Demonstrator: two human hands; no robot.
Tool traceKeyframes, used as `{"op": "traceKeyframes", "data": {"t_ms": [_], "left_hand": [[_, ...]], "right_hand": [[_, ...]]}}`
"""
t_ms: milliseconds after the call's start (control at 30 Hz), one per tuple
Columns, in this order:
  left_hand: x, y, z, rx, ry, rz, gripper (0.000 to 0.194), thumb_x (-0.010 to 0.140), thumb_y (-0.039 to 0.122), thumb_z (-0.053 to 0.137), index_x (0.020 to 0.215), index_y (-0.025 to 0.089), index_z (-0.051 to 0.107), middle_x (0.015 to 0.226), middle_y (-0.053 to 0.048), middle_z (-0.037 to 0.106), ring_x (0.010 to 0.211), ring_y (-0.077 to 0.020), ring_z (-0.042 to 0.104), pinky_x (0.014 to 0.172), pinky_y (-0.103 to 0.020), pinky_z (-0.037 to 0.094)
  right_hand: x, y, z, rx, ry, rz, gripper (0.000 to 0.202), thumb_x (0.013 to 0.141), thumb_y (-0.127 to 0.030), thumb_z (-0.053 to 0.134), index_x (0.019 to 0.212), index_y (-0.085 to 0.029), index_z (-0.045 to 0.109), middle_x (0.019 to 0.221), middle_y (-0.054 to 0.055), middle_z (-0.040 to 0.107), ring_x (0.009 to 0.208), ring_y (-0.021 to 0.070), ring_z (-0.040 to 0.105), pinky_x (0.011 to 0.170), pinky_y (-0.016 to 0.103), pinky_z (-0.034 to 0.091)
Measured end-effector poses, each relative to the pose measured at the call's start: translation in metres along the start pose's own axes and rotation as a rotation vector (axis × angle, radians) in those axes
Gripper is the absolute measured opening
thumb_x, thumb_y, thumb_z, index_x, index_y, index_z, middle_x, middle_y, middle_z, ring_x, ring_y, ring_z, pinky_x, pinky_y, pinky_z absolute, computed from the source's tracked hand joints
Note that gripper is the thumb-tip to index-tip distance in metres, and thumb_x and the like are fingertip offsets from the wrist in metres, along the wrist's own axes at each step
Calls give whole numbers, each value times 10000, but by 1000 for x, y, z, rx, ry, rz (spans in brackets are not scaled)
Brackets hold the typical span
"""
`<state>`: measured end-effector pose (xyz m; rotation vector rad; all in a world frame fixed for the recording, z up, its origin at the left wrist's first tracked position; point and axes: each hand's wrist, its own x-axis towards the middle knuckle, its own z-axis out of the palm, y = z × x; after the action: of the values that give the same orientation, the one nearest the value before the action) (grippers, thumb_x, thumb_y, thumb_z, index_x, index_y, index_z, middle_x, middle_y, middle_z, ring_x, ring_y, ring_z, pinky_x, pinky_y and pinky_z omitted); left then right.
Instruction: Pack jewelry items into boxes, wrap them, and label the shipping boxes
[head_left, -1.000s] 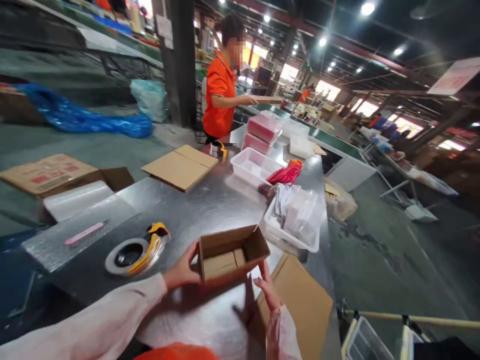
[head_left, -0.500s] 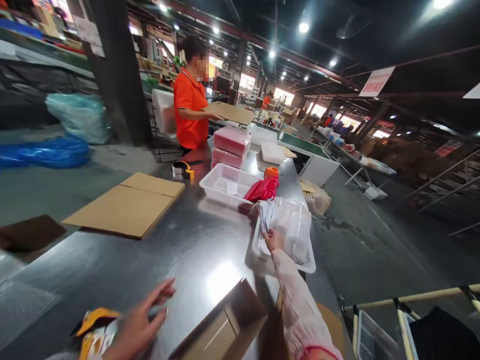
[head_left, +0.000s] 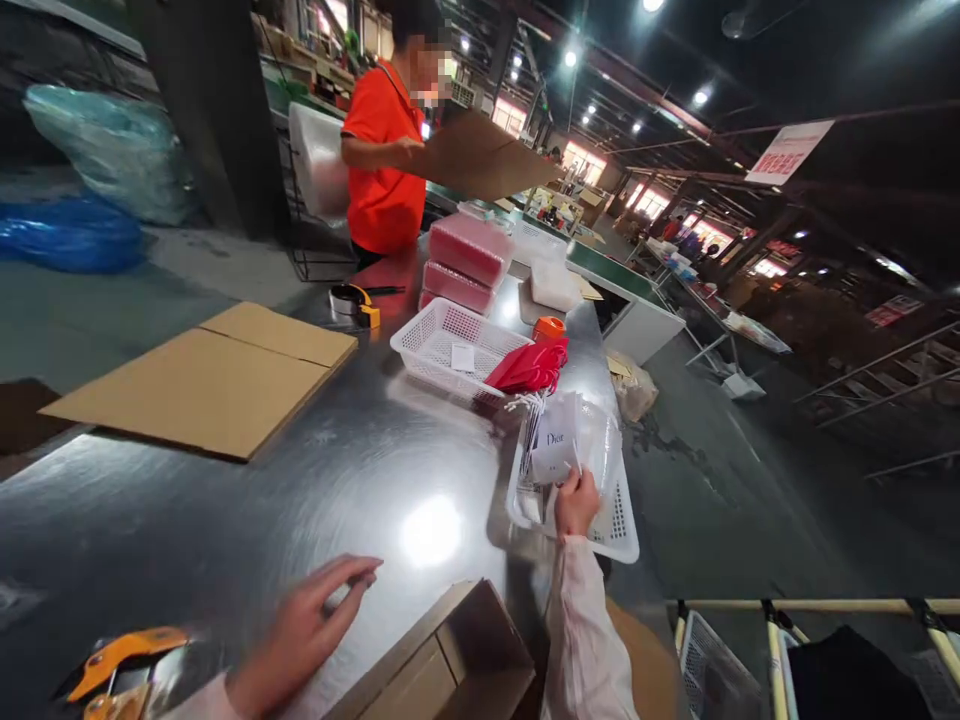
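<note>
My right hand (head_left: pixel 576 502) pinches the lower edge of a white printed card (head_left: pixel 556 438) over the right-hand white basket (head_left: pixel 621 535). White strings hang at the card's left side, and clear plastic packaging (head_left: pixel 604 450) lies in the same basket. My left hand (head_left: pixel 311 620) hovers above the metal table, fingers apart and holding nothing. Between my forearms stands an open cardboard box (head_left: pixel 450 665). Beyond the right-hand basket, another white basket (head_left: pixel 431 345) holds a small white card (head_left: pixel 463 357) and a red bundle (head_left: pixel 529 366).
Flat cardboard (head_left: pixel 202 385) lies at the left table edge. An orange tape dispenser (head_left: pixel 124 670) is near my left forearm, another (head_left: pixel 360 305) farther back. Pink wrapped packs (head_left: pixel 469 250) are stacked beyond the baskets. A person in orange (head_left: pixel 382 160) holds a cardboard sheet (head_left: pixel 487 155).
My right hand has moved slightly right, and the card's printed face now shows upright. My left hand has shifted right. The person has raised and tilted the cardboard sheet.
</note>
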<state>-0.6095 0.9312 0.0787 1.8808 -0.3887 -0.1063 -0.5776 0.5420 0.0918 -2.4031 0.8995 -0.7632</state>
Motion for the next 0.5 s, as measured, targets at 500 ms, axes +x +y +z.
{"op": "traceKeyframes", "data": {"t_ms": [500], "left_hand": [[34,141,-17,-79,-432,54,412,808,377,526,1124,122,591,993,-56,704,874,-201,664,746,-281,525]], "right_hand": [[-201,-3,-93,589,-453,116,591,700,-509,744,1192,-193,653,1253,140,657,1065,267,630,876,422,544]]}}
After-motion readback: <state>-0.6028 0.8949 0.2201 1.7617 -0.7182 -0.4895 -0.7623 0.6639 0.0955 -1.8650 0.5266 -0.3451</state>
